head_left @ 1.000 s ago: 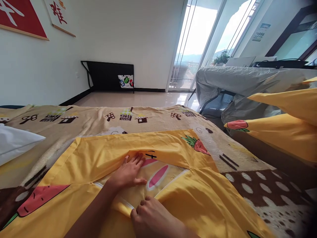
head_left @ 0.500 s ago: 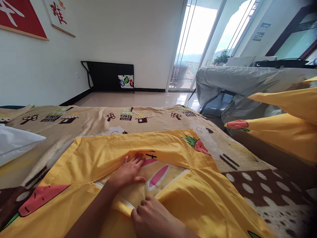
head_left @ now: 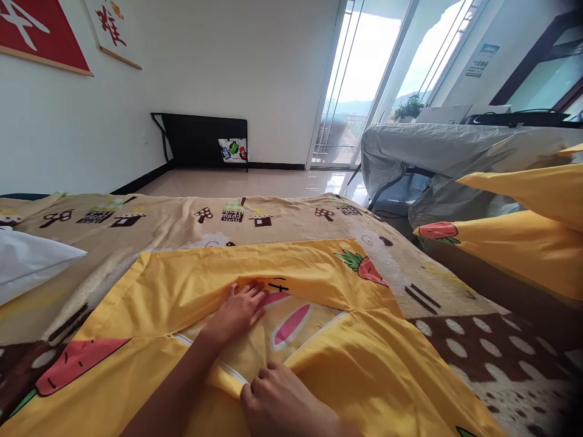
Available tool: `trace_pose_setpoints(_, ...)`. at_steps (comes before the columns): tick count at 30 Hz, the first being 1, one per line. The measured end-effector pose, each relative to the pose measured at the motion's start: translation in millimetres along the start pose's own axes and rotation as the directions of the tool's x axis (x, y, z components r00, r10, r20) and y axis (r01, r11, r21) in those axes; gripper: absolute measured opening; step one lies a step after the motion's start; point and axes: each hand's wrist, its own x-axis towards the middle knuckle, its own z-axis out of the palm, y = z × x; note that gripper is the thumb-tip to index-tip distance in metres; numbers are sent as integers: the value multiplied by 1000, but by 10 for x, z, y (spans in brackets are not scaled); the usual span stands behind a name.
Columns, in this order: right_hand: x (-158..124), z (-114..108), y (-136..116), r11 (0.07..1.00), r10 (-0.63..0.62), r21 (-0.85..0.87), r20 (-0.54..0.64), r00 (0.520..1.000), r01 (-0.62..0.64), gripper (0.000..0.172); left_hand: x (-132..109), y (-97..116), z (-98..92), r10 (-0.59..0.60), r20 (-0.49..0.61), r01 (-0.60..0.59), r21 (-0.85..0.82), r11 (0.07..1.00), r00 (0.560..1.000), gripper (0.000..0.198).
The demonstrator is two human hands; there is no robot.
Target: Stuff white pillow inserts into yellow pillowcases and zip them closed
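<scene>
A yellow pillowcase (head_left: 182,279) with carrot prints lies spread on the blanket, its white-edged zip opening gaping in the middle. Through the gap shows the inner side with pink-and-white rabbit ears (head_left: 291,325). My left hand (head_left: 239,309) lies flat inside the opening, fingers stretched out towards the far edge and holding nothing. Closer to me, my right hand (head_left: 285,400) is closed in a fist on the near edge of the opening, gripping the cloth beside the zip (head_left: 234,372). Its fingertips are hidden under the knuckles.
The patterned blanket (head_left: 291,212) covers the bed. A white pillow (head_left: 36,261) is at the left edge, and more yellow cloth (head_left: 523,243) with a carrot print rises at the right. Beyond stand a plastic-covered table (head_left: 437,139) and a black folded panel (head_left: 195,139) against the wall.
My left thumb has drawn in towards the fingers. My right hand keeps its grip on the pillowcase edge, and the cloth has hardly shifted.
</scene>
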Motion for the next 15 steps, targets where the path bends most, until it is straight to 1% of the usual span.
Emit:
trace_pose_setpoints(5, 2, -23, 15, 1000, -6, 16, 1, 1000, 6, 13, -6, -10, 28, -11, 9, 11, -24, 1000, 1000, 53)
trace_pose_setpoints(9, 35, -28, -5, 1000, -10, 25, 18, 1000, 10, 12, -6, -16, 36, -27, 11, 27, -40, 999, 1000, 56)
trace_pose_setpoints(12, 88, 53, -40, 998, 24, 67, -49, 999, -20, 13, -12, -5, 20, -50, 30, 51, -38, 998, 998, 56)
trace_pose_setpoints(15, 117, 120, -55, 993, 46, 108, -79, 996, -37, 13, -18, -3, 37, -48, 5, 48, -42, 998, 999, 55)
